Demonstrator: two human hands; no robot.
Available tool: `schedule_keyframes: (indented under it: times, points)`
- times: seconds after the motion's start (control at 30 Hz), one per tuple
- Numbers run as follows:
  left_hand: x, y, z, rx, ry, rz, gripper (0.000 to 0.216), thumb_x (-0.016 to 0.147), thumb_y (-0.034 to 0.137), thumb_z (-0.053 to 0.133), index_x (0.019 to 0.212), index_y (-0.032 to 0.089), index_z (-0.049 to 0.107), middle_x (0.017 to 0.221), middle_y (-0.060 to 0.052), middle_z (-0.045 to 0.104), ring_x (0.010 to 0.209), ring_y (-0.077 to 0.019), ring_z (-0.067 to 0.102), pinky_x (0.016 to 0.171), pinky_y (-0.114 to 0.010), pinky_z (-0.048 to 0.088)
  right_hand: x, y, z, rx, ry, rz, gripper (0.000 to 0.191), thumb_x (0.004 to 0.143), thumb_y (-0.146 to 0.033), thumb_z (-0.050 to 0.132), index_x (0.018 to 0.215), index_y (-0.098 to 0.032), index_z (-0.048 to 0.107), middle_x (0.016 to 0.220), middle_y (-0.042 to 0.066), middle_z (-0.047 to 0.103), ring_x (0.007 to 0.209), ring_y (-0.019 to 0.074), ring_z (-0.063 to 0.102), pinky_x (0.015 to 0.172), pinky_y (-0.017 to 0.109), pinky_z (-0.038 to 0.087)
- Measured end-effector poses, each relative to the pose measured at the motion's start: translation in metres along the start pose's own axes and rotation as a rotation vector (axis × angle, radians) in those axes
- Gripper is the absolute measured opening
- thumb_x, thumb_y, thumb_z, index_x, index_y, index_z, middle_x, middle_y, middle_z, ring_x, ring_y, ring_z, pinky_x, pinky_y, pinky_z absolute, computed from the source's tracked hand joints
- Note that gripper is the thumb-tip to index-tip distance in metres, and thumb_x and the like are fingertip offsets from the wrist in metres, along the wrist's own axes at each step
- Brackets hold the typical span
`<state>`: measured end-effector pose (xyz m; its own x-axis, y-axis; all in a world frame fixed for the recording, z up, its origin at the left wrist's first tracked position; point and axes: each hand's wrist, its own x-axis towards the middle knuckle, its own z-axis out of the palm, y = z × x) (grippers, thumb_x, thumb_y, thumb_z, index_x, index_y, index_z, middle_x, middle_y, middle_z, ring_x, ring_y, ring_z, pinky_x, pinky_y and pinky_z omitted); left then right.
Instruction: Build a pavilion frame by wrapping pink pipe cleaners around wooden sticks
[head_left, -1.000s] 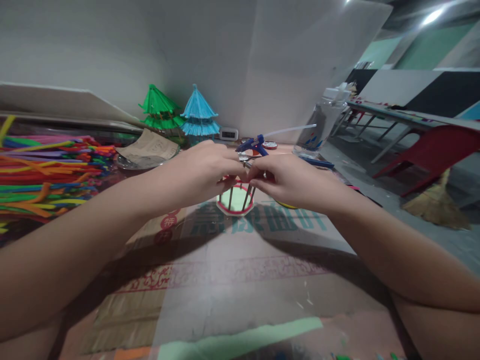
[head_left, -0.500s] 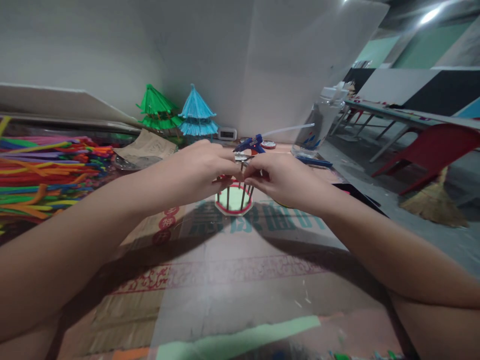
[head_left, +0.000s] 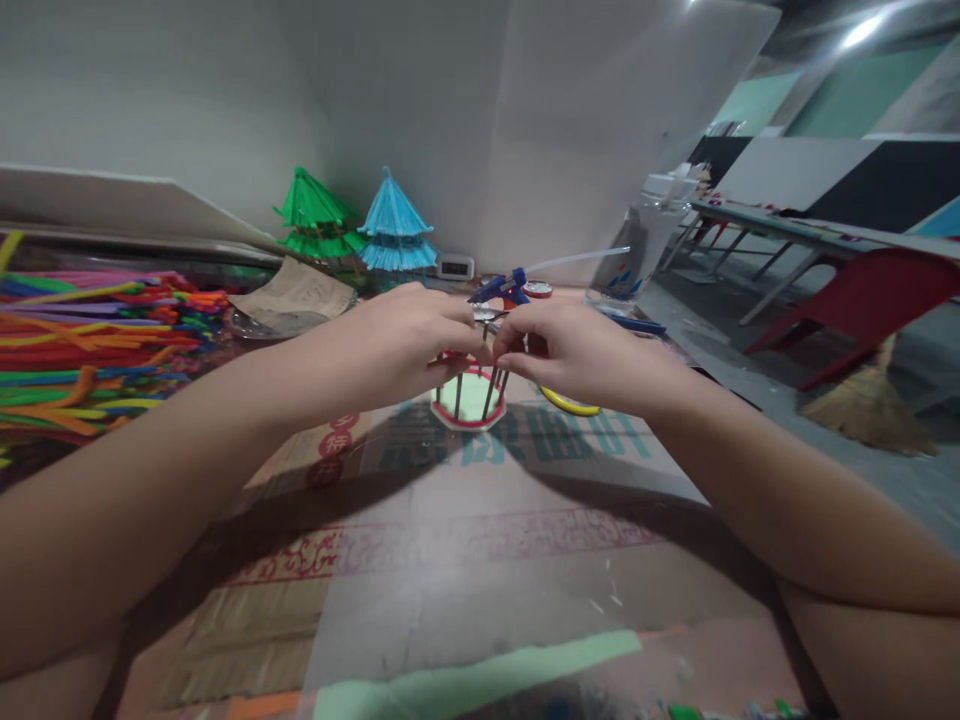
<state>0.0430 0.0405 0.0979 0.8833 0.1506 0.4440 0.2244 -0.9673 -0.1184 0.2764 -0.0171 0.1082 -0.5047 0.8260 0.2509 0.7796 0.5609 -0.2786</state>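
A small craft frame stands on the table ahead of me: an octagonal pale green base (head_left: pixel 472 398) with a red rim, and several thin brown posts (head_left: pixel 458 395) rising from it. My left hand (head_left: pixel 420 335) reaches over it from the left, its bent fingers gripping the upper part. At the right side of the frame, my right hand (head_left: pixel 559 350) pinches a brown post between thumb and forefinger. Fingers hide the tops of most posts. Just behind the hands lies a blue glue gun (head_left: pixel 501 288).
Pipe cleaners (head_left: pixel 97 340) in many colours fill the left side. A green tiered roof model (head_left: pixel 311 215) and a blue one (head_left: pixel 396 225) stand at the back near a small digital clock (head_left: pixel 455 266). A yellow curved piece (head_left: pixel 568 402) lies beside my right hand.
My right hand has shifted slightly to the right, and the post by its fingertips leans a little more that way. More of the yellow piece shows. My left hand stays nearly still.
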Motion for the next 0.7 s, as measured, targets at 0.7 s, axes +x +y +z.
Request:
schedule_keyframes:
  times: [0.7]
  points:
    - [-0.004, -0.002, -0.029, 0.058, -0.177, -0.26, 0.03, 0.1, 0.03, 0.053, 0.108, 0.026, 0.082, 0.102, -0.006, 0.077, 0.094, -0.0212, 0.07, 0.082, -0.03, 0.049, -0.008, -0.014, 0.005, -0.234, 0.042, -0.022, 0.016, 0.094, -0.008, 0.06, 0.091, -0.019, 0.071, 0.095, 0.003, 0.073, 0.085, 0.0182, 0.059, 0.071, 0.03, 0.033]
